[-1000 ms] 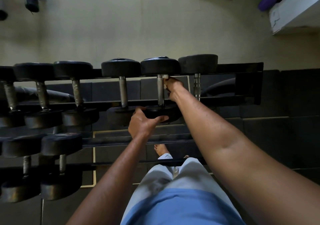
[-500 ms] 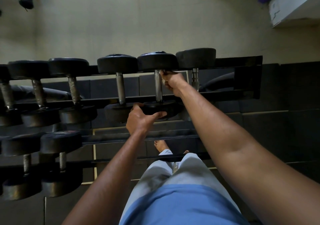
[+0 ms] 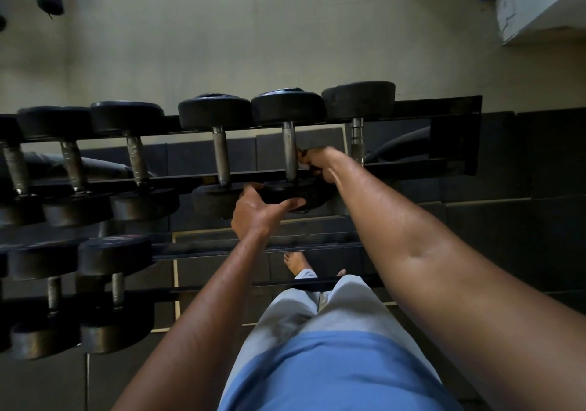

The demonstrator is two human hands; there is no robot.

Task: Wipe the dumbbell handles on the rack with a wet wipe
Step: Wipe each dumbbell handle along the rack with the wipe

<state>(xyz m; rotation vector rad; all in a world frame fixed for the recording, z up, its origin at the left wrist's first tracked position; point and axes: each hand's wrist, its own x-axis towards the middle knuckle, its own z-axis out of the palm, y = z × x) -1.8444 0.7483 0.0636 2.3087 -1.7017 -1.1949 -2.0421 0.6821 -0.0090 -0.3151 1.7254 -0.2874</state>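
Observation:
A black dumbbell rack [image 3: 456,106] holds several dumbbells with black heads and steel handles on its top tier. My left hand [image 3: 257,209] grips the near head [image 3: 295,193] of the second dumbbell from the right. My right hand [image 3: 317,163] is closed on a whitish wet wipe [image 3: 302,165], pressed against the lower right side of that dumbbell's steel handle [image 3: 289,147]. Most of the wipe is hidden inside my fingers.
More dumbbells [image 3: 114,255] rest on the lower tier at the left. Dark floor mats [image 3: 507,173] lie under the rack. A white shelf [image 3: 539,8] is at top right. My bare foot [image 3: 295,263] stands below the rack.
My right hand has slid down the steel handle from near the far head toward the near head. My left hand has stayed on the near head.

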